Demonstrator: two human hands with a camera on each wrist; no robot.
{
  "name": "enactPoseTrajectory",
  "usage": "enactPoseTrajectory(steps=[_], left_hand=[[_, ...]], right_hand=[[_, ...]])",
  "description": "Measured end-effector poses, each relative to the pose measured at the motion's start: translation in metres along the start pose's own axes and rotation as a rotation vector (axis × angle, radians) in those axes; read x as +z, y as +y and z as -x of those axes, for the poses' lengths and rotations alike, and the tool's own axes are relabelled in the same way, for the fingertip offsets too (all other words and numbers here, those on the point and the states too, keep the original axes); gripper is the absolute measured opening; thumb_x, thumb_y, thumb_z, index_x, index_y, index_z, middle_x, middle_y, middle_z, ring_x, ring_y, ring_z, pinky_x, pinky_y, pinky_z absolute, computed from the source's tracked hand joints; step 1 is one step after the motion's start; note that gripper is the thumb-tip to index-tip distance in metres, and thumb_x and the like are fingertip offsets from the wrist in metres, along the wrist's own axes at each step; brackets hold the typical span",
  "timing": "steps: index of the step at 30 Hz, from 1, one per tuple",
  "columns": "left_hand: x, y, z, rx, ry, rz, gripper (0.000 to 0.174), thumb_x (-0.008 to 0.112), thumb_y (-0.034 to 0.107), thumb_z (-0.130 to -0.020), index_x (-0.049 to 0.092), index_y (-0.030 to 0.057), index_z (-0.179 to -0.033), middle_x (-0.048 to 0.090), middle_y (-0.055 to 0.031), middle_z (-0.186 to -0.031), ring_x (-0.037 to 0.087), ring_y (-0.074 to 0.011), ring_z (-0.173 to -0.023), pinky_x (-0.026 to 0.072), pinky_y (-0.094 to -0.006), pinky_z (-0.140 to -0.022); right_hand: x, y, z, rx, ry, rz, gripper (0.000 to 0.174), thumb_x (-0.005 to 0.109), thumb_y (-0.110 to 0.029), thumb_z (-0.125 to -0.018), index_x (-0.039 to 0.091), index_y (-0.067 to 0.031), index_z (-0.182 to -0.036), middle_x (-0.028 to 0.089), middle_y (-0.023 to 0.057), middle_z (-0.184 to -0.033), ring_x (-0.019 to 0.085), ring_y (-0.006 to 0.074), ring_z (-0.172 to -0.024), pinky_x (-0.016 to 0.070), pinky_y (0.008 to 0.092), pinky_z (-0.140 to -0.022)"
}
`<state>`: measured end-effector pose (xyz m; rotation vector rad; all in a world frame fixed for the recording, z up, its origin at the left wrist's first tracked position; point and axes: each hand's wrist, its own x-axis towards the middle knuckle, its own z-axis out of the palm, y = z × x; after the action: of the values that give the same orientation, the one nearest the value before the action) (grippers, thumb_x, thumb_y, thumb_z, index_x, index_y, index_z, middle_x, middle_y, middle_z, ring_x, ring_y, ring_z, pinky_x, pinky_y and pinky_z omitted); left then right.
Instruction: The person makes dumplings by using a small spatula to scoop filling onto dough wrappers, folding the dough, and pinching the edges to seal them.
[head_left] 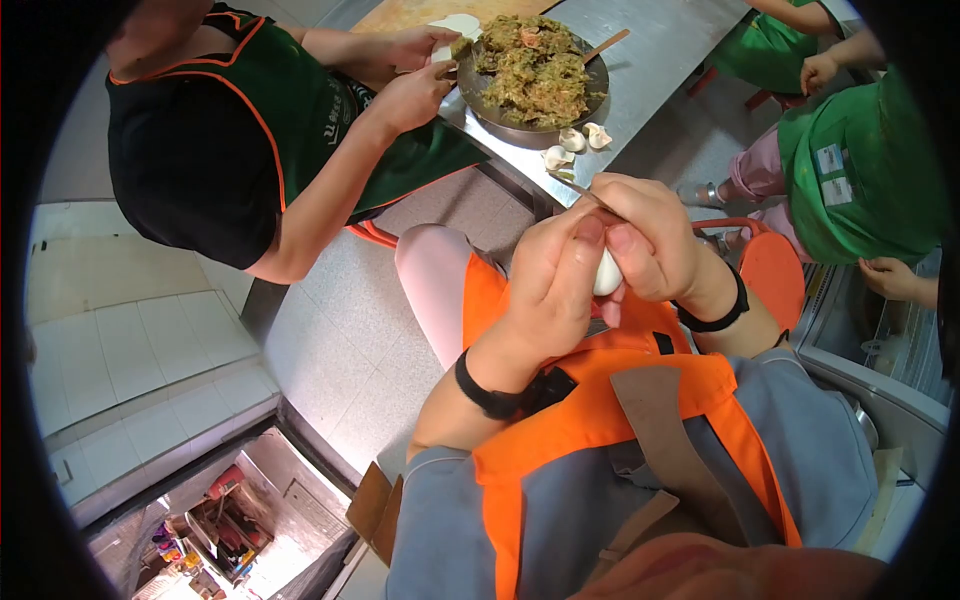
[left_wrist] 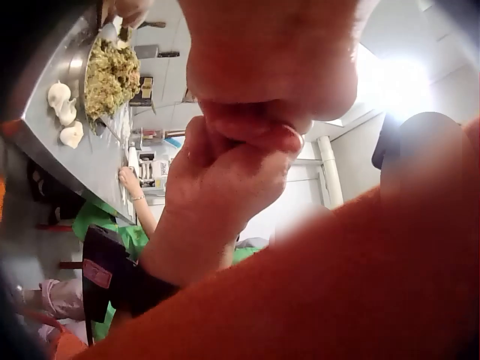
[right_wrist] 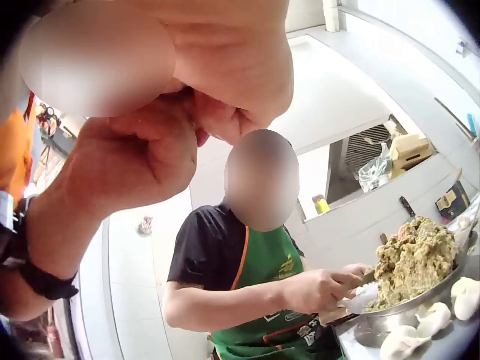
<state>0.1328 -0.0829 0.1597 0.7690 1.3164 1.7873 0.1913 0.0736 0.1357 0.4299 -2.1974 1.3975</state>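
Note:
Both my hands are pressed together over my lap, thumbs side by side, round a white dumpling (head_left: 606,272). My left hand (head_left: 552,285) grips it from the left and my right hand (head_left: 652,240) from the right; the fingers hide most of it. A thin flat stick (head_left: 572,187) pokes out from between the hands toward the table. In the left wrist view the right hand (left_wrist: 225,176) meets the left one, its knuckles bent. Beyond the hands, finished dumplings (head_left: 558,157) lie on the metal table beside a pan (head_left: 603,88) heaped with chopped green filling (head_left: 535,70).
A person in a green apron (head_left: 340,120) sits at the left, holding a wrapper and filling near the pan. The metal table (head_left: 660,60) has its corner just ahead of my hands. At the right are a red stool (head_left: 770,270) and other people in green (head_left: 860,170).

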Motion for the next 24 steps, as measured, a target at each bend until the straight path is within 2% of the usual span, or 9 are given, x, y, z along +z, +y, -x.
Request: enactPoseTrajectory(steps=[4, 7, 11, 13, 16, 17, 18, 19, 24], left_hand=[[-0.001, -0.021, 0.005, 0.169, 0.077, -0.131, 0.029, 0.034, 0.011, -0.096, 0.059, -0.0046, -0.095, 0.059, -0.012, -0.068, 0.057, -0.0175, -0.048, 0.0438, -0.027, -0.049], [0.007, -0.022, 0.007, 0.188, 0.129, -0.124, 0.032, 0.036, 0.022, -0.098, 0.056, -0.0031, -0.093, 0.057, -0.0108, -0.063, 0.053, -0.0157, -0.045, 0.0409, -0.0264, -0.043], [0.021, -0.018, 0.017, 0.067, 0.126, 0.274, 0.034, 0.033, 0.018, -0.102, 0.056, -0.0053, -0.111, 0.06, -0.0109, -0.069, 0.056, -0.0164, -0.048, 0.0473, -0.0263, -0.049], [0.023, -0.012, 0.015, 0.1, 0.17, 0.205, 0.041, 0.034, 0.025, -0.1, 0.052, -0.007, -0.119, 0.057, -0.0122, -0.066, 0.053, -0.0162, -0.045, 0.0469, -0.0283, -0.045], [0.022, -0.014, 0.022, 0.111, 0.168, -0.008, 0.05, 0.035, 0.032, -0.101, 0.046, -0.0069, -0.131, 0.058, -0.0097, -0.071, 0.054, -0.0135, -0.049, 0.0457, -0.0251, -0.047], [0.025, -0.016, 0.027, 0.129, 0.174, -0.112, 0.052, 0.034, 0.035, -0.101, 0.046, -0.0063, -0.131, 0.059, -0.0086, -0.073, 0.054, -0.0127, -0.051, 0.0454, -0.0242, -0.049], [0.026, -0.019, 0.029, 0.144, 0.183, -0.213, 0.053, 0.034, 0.037, -0.102, 0.046, -0.0058, -0.13, 0.059, -0.0075, -0.074, 0.055, -0.0119, -0.053, 0.0452, -0.0232, -0.051], [0.028, -0.021, 0.031, 0.158, 0.135, -0.105, 0.038, 0.04, 0.022, -0.103, 0.046, -0.004, -0.13, 0.057, -0.0051, -0.072, 0.053, -0.0082, -0.055, 0.0431, -0.0235, -0.048], [0.031, -0.028, 0.036, 0.206, 0.143, -0.148, 0.026, 0.054, 0.01, -0.098, 0.046, -0.0003, -0.121, 0.058, -0.0032, -0.08, 0.052, -0.0057, -0.062, 0.0453, -0.0219, -0.052]], right_hand=[[0.008, 0.002, 0.002, -0.104, 0.05, 0.122, 0.019, 0.05, -0.016, -0.087, 0.057, 0.0011, -0.086, 0.051, 0.0169, -0.072, 0.053, 0.0355, -0.061, 0.0437, 0.0411, -0.055], [0.009, -0.001, 0.005, -0.144, 0.064, 0.163, 0.019, 0.05, -0.017, -0.088, 0.057, 0.0017, -0.087, 0.049, 0.0164, -0.071, 0.052, 0.0359, -0.059, 0.0426, 0.0411, -0.054], [0.007, -0.02, 0.018, 0.08, 0.12, 0.034, 0.024, 0.051, -0.02, -0.094, 0.059, 0.0033, -0.092, 0.055, 0.0139, -0.071, 0.058, 0.0263, -0.061, 0.0444, 0.0366, -0.055], [0.0, -0.031, 0.023, 0.29, 0.173, -0.194, 0.025, 0.053, -0.019, -0.095, 0.06, 0.0042, -0.097, 0.059, 0.012, -0.072, 0.062, 0.02, -0.065, 0.0459, 0.0341, -0.057], [0.005, -0.048, 0.027, 0.344, 0.119, -0.286, 0.022, 0.057, -0.015, -0.095, 0.061, 0.0047, -0.104, 0.064, 0.0095, -0.075, 0.064, 0.0129, -0.069, 0.0476, 0.0299, -0.059], [0.006, -0.047, 0.035, 0.185, 0.119, 0.015, 0.015, 0.058, -0.007, -0.093, 0.062, 0.0036, -0.103, 0.064, 0.0088, -0.075, 0.063, 0.0136, -0.066, 0.0475, 0.0289, -0.059], [0.006, -0.052, 0.037, 0.227, 0.132, -0.01, 0.013, 0.057, -0.006, -0.093, 0.062, 0.0031, -0.102, 0.064, 0.009, -0.075, 0.063, 0.0138, -0.066, 0.0475, 0.0288, -0.059], [0.006, -0.061, 0.04, 0.269, 0.146, -0.035, 0.012, 0.057, -0.006, -0.093, 0.062, 0.0026, -0.1, 0.064, 0.0092, -0.074, 0.062, 0.014, -0.065, 0.0474, 0.0287, -0.059], [0.001, -0.052, 0.045, 0.212, 0.302, 0.074, 0.008, 0.057, -0.006, -0.094, 0.062, 0.001, -0.095, 0.064, 0.0097, -0.078, 0.062, 0.0154, -0.068, 0.0476, 0.0284, -0.062]])
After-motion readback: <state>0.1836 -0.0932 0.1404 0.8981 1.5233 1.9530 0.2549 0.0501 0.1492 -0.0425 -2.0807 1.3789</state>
